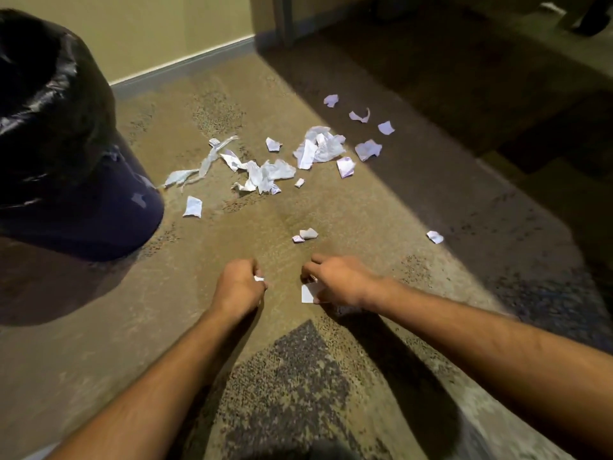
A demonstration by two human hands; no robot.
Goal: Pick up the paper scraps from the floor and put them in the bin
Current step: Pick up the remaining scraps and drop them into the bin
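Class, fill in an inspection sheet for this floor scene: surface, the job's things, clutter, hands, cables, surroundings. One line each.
Surface: patterned tan carpet, partly in shadow on the right.
Job's things: bin lined with a black bag at the left; paper scraps scattered mid-floor, a crumpled heap among them, outliers reaching the far right.
Clutter: nothing seen besides the scraps.
Hands: left hand curled round a small scrap; right hand pinches a white scrap at the carpet.
Cables: nothing seen.
Surroundings: wall with a grey baseboard behind; dark furniture at the upper right, too dim to identify.
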